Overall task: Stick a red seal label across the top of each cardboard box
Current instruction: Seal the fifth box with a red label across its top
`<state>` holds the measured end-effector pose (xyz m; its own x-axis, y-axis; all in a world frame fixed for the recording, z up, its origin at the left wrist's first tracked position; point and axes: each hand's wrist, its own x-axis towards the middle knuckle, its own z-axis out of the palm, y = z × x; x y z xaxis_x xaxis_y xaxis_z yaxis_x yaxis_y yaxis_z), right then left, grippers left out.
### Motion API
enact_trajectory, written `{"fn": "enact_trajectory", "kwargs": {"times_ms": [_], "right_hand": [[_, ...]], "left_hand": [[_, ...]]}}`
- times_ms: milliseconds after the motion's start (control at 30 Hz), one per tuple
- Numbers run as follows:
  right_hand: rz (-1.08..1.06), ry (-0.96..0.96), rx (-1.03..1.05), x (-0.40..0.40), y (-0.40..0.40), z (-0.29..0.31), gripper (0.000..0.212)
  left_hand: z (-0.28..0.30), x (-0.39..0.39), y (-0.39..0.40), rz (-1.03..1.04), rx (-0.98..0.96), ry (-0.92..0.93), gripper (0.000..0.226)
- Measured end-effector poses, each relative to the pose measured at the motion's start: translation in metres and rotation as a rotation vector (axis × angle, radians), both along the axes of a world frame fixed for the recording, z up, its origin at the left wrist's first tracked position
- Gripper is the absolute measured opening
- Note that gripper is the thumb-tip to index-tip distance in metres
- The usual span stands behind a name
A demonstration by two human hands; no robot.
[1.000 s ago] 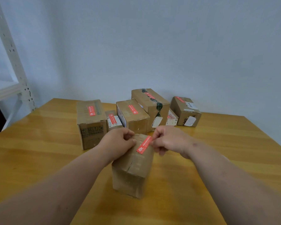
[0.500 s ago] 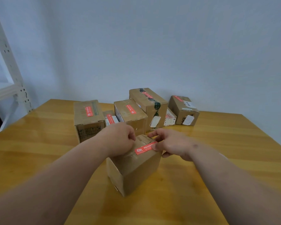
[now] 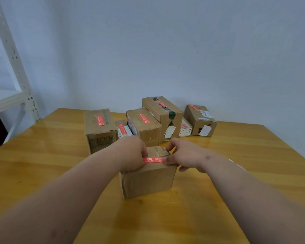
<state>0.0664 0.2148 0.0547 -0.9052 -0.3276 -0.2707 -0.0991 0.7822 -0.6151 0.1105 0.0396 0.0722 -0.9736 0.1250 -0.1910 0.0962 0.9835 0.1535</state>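
A red seal label (image 3: pixel 153 159) with white print lies across the top of a small cardboard box (image 3: pixel 148 180), near the edge that faces the camera. The box stands near the middle of a wooden table (image 3: pixel 236 173). The left hand (image 3: pixel 130 154) rests on the box's left top edge, its fingers curled and pinching the label's left end. The right hand (image 3: pixel 181 154) pinches the label's right end between thumb and forefinger, its other fingers curled over the box's right side. Both bare forearms reach in from the lower corners. Behind the box, toward a pale wall (image 3: pixel 165 50), stands a cluster of six more cardboard boxes (image 3: pixel 144 125), each with a red label on top. A white metal shelf frame (image 3: pixel 11 55) stands at the far left.
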Motion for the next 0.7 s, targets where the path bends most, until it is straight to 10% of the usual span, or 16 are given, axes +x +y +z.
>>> {"fn": "enact_trajectory", "kwargs": {"times_ms": [700], "right_hand": [[-0.043,-0.029,-0.041,0.005,0.000,-0.003,0.033]], "left_hand": [[-0.008,-0.008,0.005,0.149,0.131,0.010,0.024]]}}
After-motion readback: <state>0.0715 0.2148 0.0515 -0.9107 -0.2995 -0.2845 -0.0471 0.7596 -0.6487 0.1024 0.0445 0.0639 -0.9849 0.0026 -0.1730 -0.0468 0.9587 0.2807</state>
